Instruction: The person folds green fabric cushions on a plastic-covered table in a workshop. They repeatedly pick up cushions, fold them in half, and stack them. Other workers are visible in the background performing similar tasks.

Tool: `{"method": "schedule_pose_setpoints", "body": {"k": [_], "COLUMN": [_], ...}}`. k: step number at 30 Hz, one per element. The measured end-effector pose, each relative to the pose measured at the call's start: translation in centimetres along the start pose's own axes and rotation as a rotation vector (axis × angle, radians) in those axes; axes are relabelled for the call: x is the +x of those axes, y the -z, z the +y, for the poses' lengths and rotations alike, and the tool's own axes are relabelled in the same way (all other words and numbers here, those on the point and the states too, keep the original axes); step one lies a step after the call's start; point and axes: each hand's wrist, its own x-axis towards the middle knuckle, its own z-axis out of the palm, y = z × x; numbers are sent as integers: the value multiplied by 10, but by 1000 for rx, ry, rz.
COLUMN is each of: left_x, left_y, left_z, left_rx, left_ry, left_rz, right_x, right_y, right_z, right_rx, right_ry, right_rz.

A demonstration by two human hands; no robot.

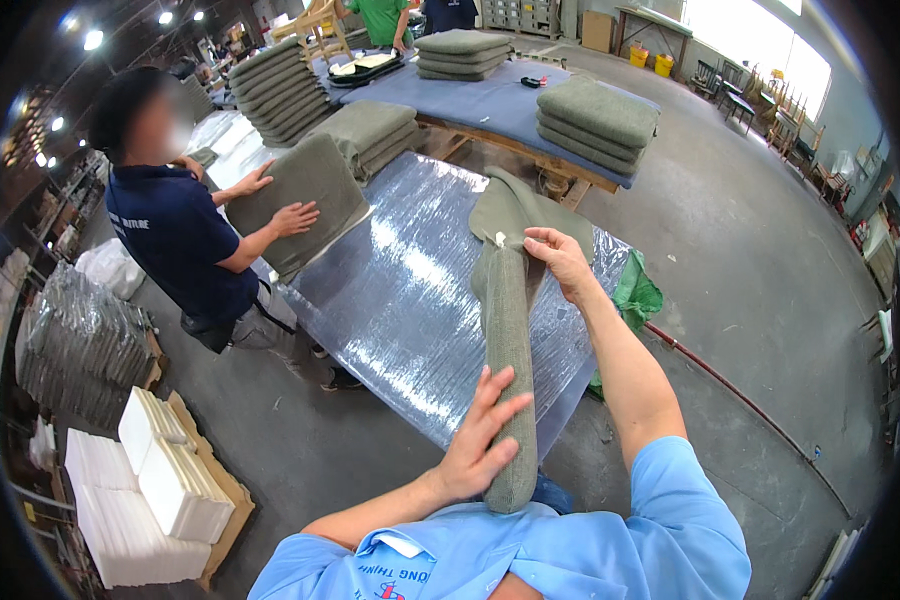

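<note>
A grey-green fabric cushion [508,370] stands on its narrow edge before me, its near end against my shirt. My left hand [485,440] lies on its near part with the fingers spread. At the far end my right hand [560,255] pinches the cushion cover's [485,215] loose fabric between thumb and fingers. A small white bit [500,239] shows at the cover's opening, beside my right fingertips. Beneath lies a table [400,310] covered with shiny clear plastic film.
To the left, a co-worker [180,220] handles another grey-green cushion [305,200]. Stacked cushions [595,125] rest on a blue-topped table [500,90] beyond. White foam pads [160,480] sit at lower left. A green bag [638,290] and a reddish pole [730,385] are at right.
</note>
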Motion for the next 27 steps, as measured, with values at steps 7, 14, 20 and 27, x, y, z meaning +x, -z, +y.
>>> {"method": "schedule_pose_setpoints", "body": {"k": [7, 14, 20, 27], "left_x": [62, 117, 146, 163], "left_y": [5, 11, 16, 18], "left_z": [-38, -92, -101, -107], "left_rx": [-45, -285, -585, -633], "left_ry": [139, 304, 399, 431], "left_rz": [101, 206, 241, 282], "right_x": [1, 5, 3, -1], "right_y": [13, 13, 16, 12], "right_z": [10, 12, 16, 18], "right_rx": [194, 238, 244, 223], "right_ry": [0, 105, 88, 68], "right_rz": [3, 31, 59, 70]}}
